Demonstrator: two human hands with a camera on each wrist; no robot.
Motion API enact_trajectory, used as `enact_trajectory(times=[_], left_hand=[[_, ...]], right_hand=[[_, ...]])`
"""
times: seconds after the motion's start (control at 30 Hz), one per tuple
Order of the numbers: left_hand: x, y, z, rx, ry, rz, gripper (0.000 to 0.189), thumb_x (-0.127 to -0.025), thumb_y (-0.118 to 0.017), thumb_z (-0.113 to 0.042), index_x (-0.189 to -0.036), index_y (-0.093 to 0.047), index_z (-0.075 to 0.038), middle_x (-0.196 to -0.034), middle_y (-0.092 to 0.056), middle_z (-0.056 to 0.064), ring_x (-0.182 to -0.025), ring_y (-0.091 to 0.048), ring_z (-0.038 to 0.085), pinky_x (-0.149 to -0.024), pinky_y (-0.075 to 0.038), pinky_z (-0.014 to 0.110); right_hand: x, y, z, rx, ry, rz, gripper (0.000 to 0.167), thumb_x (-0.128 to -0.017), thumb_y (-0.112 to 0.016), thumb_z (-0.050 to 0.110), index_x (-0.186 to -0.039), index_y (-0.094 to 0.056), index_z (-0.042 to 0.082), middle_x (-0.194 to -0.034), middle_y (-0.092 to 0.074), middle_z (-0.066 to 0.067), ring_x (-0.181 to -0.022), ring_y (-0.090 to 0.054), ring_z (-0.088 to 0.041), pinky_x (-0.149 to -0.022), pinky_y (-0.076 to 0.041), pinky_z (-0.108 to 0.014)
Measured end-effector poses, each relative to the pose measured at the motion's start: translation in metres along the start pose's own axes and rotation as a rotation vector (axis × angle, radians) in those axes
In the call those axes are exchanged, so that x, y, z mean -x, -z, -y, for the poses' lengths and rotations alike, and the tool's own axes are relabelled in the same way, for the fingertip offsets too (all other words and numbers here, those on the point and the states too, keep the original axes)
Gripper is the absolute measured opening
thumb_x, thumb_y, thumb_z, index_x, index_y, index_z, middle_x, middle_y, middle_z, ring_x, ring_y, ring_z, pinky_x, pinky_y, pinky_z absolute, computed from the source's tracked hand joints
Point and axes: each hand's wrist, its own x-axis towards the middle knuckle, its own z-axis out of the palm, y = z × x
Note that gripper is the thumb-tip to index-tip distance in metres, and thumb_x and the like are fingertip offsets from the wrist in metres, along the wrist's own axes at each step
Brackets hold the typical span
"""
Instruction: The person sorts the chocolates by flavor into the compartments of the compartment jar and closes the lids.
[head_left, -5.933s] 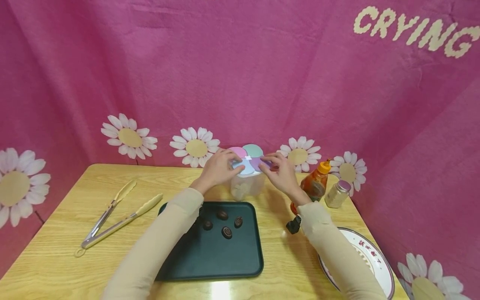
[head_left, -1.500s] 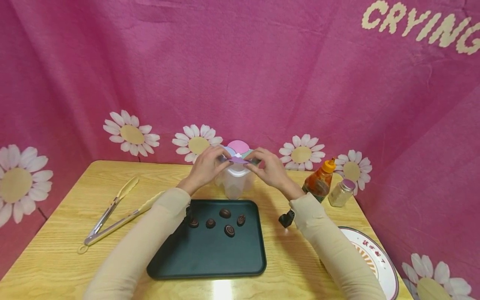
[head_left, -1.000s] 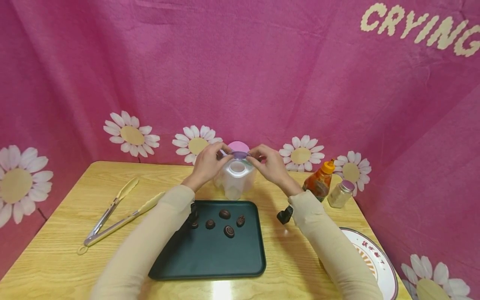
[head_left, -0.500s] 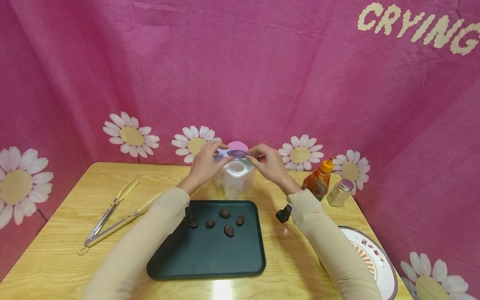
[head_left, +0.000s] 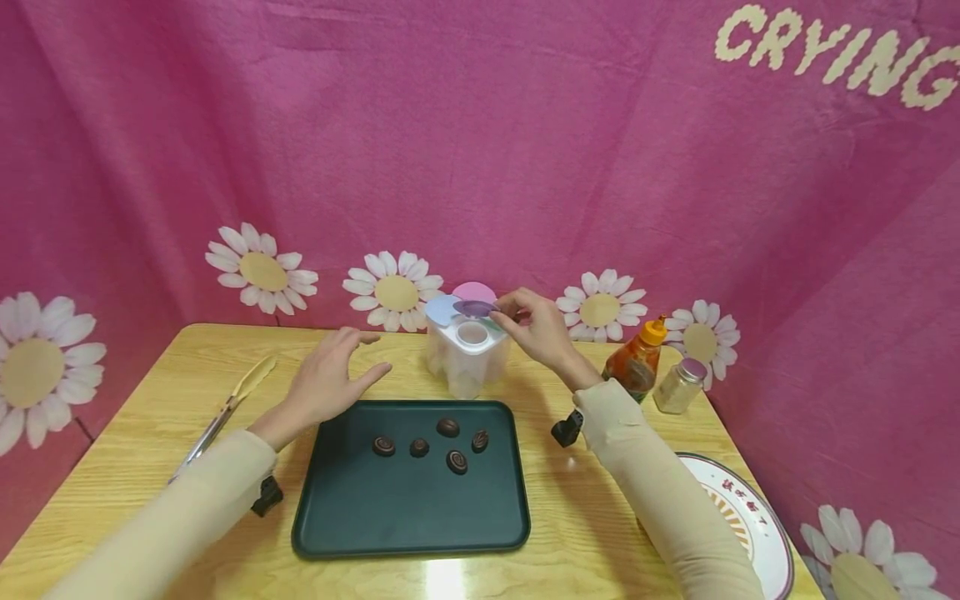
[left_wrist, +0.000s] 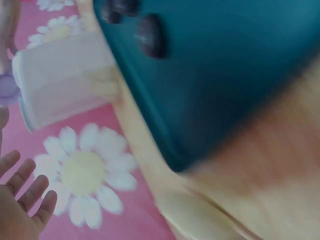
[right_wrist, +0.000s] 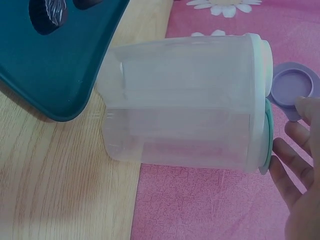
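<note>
A clear plastic canister (head_left: 465, 375) stands behind the tray, topped with petal-like lids. Its purple lid (head_left: 475, 309) is tipped up, baring a round opening (head_left: 472, 334) at the front. My right hand (head_left: 536, 329) pinches that lid's edge between thumb and finger; the right wrist view shows the lid's ringed underside (right_wrist: 292, 86). The blue lid (head_left: 442, 311) and pink lid (head_left: 474, 291) lie flat. My left hand (head_left: 326, 379) holds nothing, its fingers spread, above the tray's back left corner. Several dark chocolates (head_left: 457, 462) sit on the green tray (head_left: 412, 517).
At the left, tongs (head_left: 255, 377) lie partly hidden under my left arm. A sauce bottle (head_left: 636, 362) and a purple-capped jar (head_left: 678, 386) stand at the right rear. A white plate (head_left: 776, 533) lies partly beneath my right forearm. Pink cloth (head_left: 480, 150) hangs behind the table.
The canister was turned so the purple lid faces front, and that lid was lifted open by both hands. Since then my left hand has let go and moved left; the right keeps its pinch.
</note>
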Motion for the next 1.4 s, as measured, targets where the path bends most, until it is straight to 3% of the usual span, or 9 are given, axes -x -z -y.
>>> enact_trajectory(times=[0.2,0.5,0.77,1.03,1.23,1.4], left_hand=[[0.038,0.019,0.033,-0.094,0.013,-0.048,0.057,-0.093,-0.079,-0.037,-0.136,-0.063,-0.003,-0.134,-0.067,0.02,-0.126,-0.061,0.041,-0.105,-0.048,0.063],[0.082,0.054,0.072,-0.192,0.089,-0.069,0.072,-0.089,-0.08,-0.047,-0.139,-0.059,0.001,-0.134,-0.059,0.026,-0.123,-0.051,0.047,-0.101,-0.042,0.068],[0.118,0.066,0.113,-0.254,0.177,0.003,0.088,-0.086,-0.079,-0.059,-0.138,-0.055,0.008,-0.132,-0.056,0.032,-0.118,-0.048,0.052,-0.096,-0.041,0.067],[0.139,0.064,0.135,-0.293,0.253,0.064,0.096,-0.084,-0.076,-0.066,-0.136,-0.053,0.012,-0.13,-0.054,0.038,-0.109,-0.048,0.052,-0.087,-0.044,0.064],[0.145,0.064,0.141,-0.3,0.321,0.155,0.101,-0.085,-0.072,-0.072,-0.134,-0.052,0.014,-0.126,-0.055,0.039,-0.106,-0.048,0.051,-0.083,-0.045,0.062],[0.146,0.062,0.142,-0.296,0.332,0.184,0.1,-0.085,-0.071,-0.073,-0.133,-0.053,0.014,-0.122,-0.057,0.037,-0.104,-0.049,0.048,-0.081,-0.045,0.059]], right_hand=[[0.0,0.001,0.001,0.016,-0.01,-0.011,0.016,-0.096,-0.078,0.018,-0.106,-0.076,0.006,-0.096,-0.075,-0.011,-0.086,-0.069,-0.023,-0.083,-0.061,-0.044],[0.001,0.002,0.001,0.011,-0.004,0.0,0.014,-0.095,-0.078,0.016,-0.104,-0.077,0.006,-0.094,-0.073,-0.012,-0.086,-0.068,-0.023,-0.084,-0.061,-0.047],[0.0,0.002,0.0,0.005,-0.014,0.014,0.015,-0.095,-0.078,0.018,-0.105,-0.077,0.006,-0.095,-0.074,-0.011,-0.088,-0.068,-0.023,-0.084,-0.061,-0.043],[0.0,0.0,-0.002,0.017,0.011,-0.003,0.014,-0.094,-0.079,0.017,-0.103,-0.077,0.007,-0.091,-0.073,-0.009,-0.084,-0.067,-0.019,-0.079,-0.06,-0.037],[-0.001,-0.001,-0.003,0.016,0.026,-0.006,0.014,-0.093,-0.08,0.016,-0.102,-0.077,0.007,-0.09,-0.073,-0.009,-0.083,-0.067,-0.018,-0.079,-0.06,-0.034],[-0.001,-0.001,-0.002,-0.004,0.016,-0.004,0.013,-0.093,-0.08,0.016,-0.102,-0.078,0.007,-0.089,-0.073,-0.01,-0.083,-0.067,-0.018,-0.08,-0.061,-0.038]])
